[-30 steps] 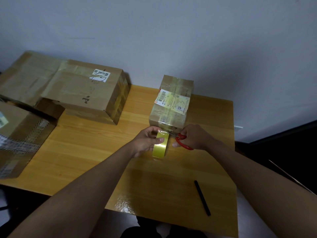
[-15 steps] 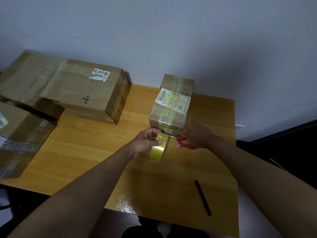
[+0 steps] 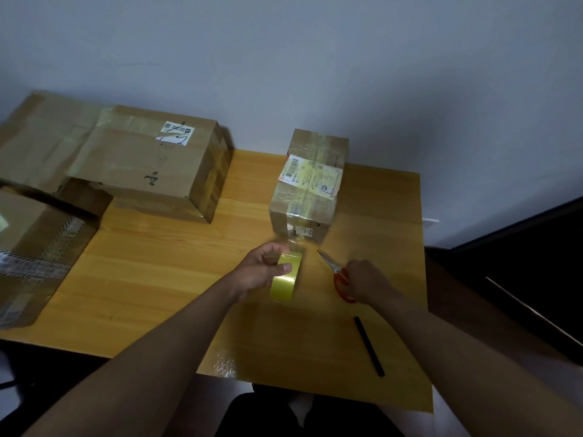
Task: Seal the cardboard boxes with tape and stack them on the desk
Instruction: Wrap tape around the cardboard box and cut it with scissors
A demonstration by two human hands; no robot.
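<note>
A small cardboard box (image 3: 310,184) wrapped in clear tape, with a yellowish label on top, stands on the wooden desk (image 3: 164,272). Just in front of it my left hand (image 3: 262,272) grips a roll of yellow tape (image 3: 285,280), thumb across its face; a clear strip of tape runs from the roll up to the box's near side. To the right, my right hand (image 3: 367,282) holds red-handled scissors (image 3: 336,272), blades nearly together and pointing up-left toward the box, a little apart from it.
A larger taped box (image 3: 151,162) sits at the back left, with more cardboard boxes (image 3: 34,247) beside it at the left edge. A black pen (image 3: 369,346) lies near the desk's front right. A wall rises right behind the desk.
My right hand has drawn the scissors back from the box's near side toward the right. My left hand with the tape roll has pulled slightly nearer to me.
</note>
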